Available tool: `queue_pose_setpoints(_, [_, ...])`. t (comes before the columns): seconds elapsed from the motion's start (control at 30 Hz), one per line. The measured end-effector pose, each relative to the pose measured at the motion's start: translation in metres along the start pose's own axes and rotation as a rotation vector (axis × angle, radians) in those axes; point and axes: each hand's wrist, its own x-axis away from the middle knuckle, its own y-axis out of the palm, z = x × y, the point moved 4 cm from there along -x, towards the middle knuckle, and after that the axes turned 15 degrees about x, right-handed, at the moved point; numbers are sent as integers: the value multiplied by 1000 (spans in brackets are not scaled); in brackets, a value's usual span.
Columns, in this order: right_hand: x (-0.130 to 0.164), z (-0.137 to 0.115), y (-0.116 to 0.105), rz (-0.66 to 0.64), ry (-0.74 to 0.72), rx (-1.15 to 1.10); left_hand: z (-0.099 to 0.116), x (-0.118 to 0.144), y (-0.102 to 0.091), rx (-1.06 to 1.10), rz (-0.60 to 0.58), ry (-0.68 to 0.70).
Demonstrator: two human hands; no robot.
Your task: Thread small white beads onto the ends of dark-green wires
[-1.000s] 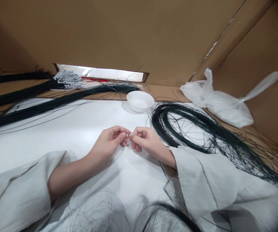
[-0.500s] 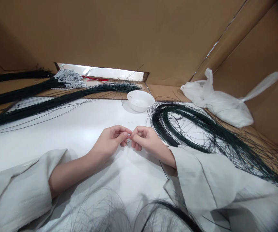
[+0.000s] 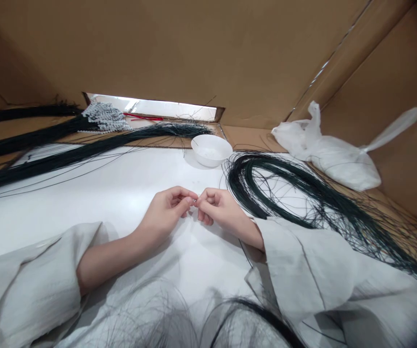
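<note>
My left hand and my right hand rest on the smooth white tabletop, curled inward so their fingertips meet in the middle. Both are pinched narrow, thumb against forefinger, on something tiny and pale at the point where they touch; it is too small for me to tell what it is, though a thin dark wire trails back along my right wrist. My loose cream sleeves lie in soft folds behind both hands. Just to the right of my right hand a thick coil of dark green wire strands loops around in a wide oval, glossy and fine, with stray strands fanning off toward the far right. Beyond my fingertips, a little to the right, stands 1 small round white bowl with a smooth rim. Far to the left of my left hand, straight bundles of the same dark wire lie in long tapering sheaves, and past them sits a bunch of wires with knobbly whitish-grey ends. Well to the right and beyond the coil, a crinkled white plastic bag slumps against the matte brown cardboard wall that boxes in the whole space. More fine dark wire curves in blurred arcs near my lap, below both hands.
</note>
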Motion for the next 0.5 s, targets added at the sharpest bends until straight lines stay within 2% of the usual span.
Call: queue_pose_setpoints(0.5, [-1,3,0,-3,2,-28,-2,0,0,44,4,-33])
